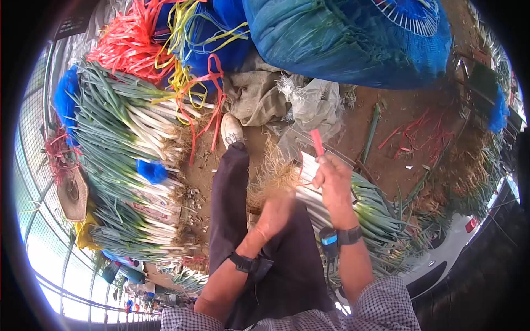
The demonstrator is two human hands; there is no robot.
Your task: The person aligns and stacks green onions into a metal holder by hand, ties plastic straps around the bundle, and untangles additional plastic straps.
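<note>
A bundle of green onions point(317, 193) lies in front of me, its roots to the left and green leaves to the lower right. My right hand point(334, 182) is above the white stalks, fingers closed on a red strip point(317, 142) that sticks up from it. A thin red band crosses the stalks near the roots. My left hand point(277, 212) is beside the roots point(273, 176), blurred by motion, and its fingers cannot be made out.
Rows of green onions point(118, 160) lie at the left, with a blue net piece point(151, 171) on them. Red ribbons point(130, 47) and yellow ribbons point(179, 33) are at the upper left. A large blue net bag point(342, 44) stands at the top, beside sacking point(251, 94).
</note>
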